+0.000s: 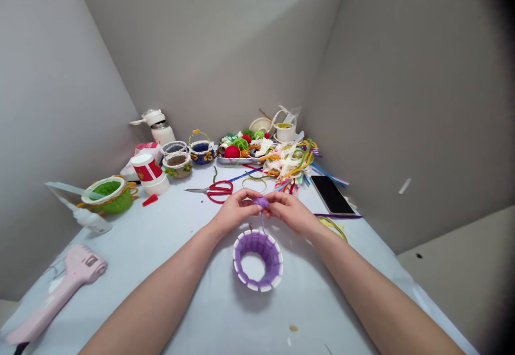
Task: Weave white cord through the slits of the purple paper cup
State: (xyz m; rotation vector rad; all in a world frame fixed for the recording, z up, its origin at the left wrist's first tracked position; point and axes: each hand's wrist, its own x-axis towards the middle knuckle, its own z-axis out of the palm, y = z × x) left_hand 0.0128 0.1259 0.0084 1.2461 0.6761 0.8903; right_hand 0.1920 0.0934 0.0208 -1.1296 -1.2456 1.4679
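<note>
My left hand [235, 211] and my right hand [290, 211] meet at the middle of the table, fingers pinched together on a small bundle of purple yarn [261, 202]. A strand of that yarn runs down from the bundle to a paper cup [258, 260] wrapped in purple yarn, with its white rim cut into strips. The cup stands on the table just in front of my hands.
Red-handled scissors [215, 190] lie beyond my left hand. A black phone [332, 194] lies to the right. A pink glue gun [60, 285] sits at the left front, a green yarn basket [108, 194] farther back. Small decorated baskets, a tray of yarn and ribbons fill the rear.
</note>
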